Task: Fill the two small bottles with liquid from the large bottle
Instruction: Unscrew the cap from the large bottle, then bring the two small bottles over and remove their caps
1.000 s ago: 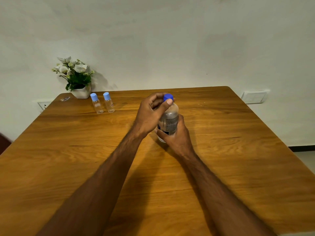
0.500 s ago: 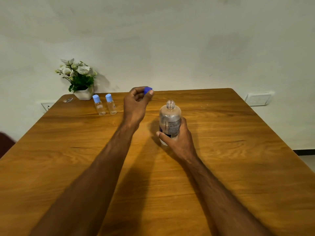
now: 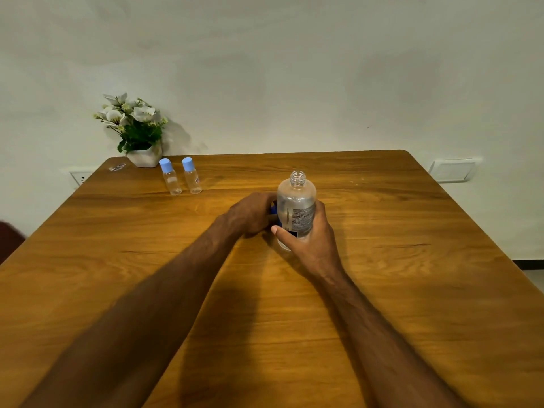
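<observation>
A small flat item (image 3: 117, 166) is lying at the far left corner of the wooden table (image 3: 412, 290), too small to make out. Just to its right, a white pot of flowers (image 3: 138, 134) is sitting against the wall. In front of the pot, the two small bottles are standing upright side by side, close but apart: the left small bottle (image 3: 171, 178) and the right small bottle (image 3: 192, 176), each clear and wearing a light blue cap.

Nearer the middle of the table, the person's left hand (image 3: 253, 214) is resting low, just beside the large bottle, with its fingers curled in. A bit of a dark blue cap (image 3: 274, 210) is showing between those fingers and the bottle; the fingers appear to be closing on it, though most of the cap is hidden behind the hand, so the grip cannot be told for certain.

Right of that, the large bottle (image 3: 296, 206) is standing upright on the table, clear, with a printed label and its threaded neck open at the top. The right hand (image 3: 312, 240) is wrapping around its lower half from the right side, the thumb lying across the front near the base and the fingers hidden behind the bottle.

Both bare forearms are reaching in from the near edge. A white wall plate (image 3: 452, 170) is sitting on the wall beyond the table's right side.
</observation>
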